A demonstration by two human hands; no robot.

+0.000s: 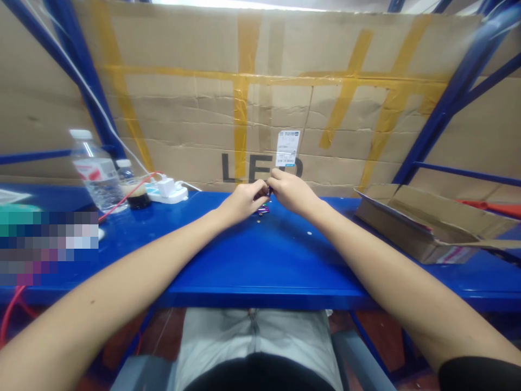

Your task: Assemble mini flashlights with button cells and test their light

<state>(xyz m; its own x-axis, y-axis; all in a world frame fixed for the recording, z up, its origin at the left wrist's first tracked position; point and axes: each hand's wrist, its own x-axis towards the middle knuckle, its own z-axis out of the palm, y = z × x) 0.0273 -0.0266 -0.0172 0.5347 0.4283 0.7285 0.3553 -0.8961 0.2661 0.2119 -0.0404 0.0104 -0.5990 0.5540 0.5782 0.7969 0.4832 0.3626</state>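
Observation:
Both my arms reach forward over a blue table [260,260]. My left hand [243,201] and my right hand [290,190] meet at the far middle of the table, fingers pinched together on a small dark purple part [268,190] held between them. Beneath the hands lie a few more tiny parts [264,209], purple and silver, and one small pale piece [309,233] sits a little nearer on the right. The parts are too small to name.
A clear water bottle [95,174] and a smaller dark-filled bottle [134,190] stand at the left, beside a white power strip [166,191] with a red cable. An open cardboard box [427,222] lies at the right. A taped cardboard wall [260,108] backs the table.

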